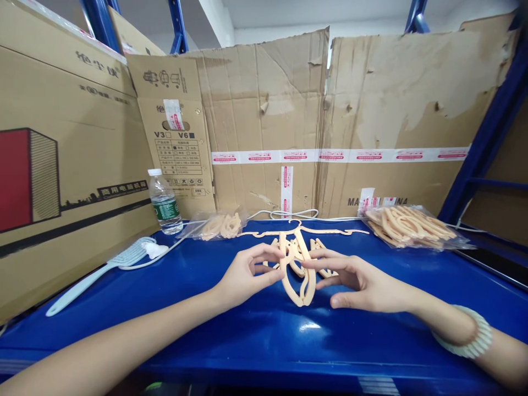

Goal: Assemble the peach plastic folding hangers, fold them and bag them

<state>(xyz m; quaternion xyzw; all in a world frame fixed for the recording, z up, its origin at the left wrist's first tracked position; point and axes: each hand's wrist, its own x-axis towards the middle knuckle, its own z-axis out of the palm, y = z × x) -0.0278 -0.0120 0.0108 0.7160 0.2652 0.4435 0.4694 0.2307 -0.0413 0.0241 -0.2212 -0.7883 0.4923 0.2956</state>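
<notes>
A beige folding clothes hanger (286,280), its two arms folded upward, is held up in front of me above the blue table. My left hand (249,269) pinches its left arm between thumb and fingers. On the other side, my right hand (358,280) has its fingertips at the hanger's right arm, while the thumb stands apart from it and the fingers are spread. Behind lies a spread-out beige hanger (330,231) with its hook pointing away. More folded hanger pieces (324,258) lie between it and my hands, partly hidden.
A clear bag of beige hangers (408,225) lies at the back right, and a smaller bag (223,225) at the back left. A water bottle (165,206), a pale hairbrush (103,269) and a white cable (152,261) are at left. Cardboard (264,126) walls the back.
</notes>
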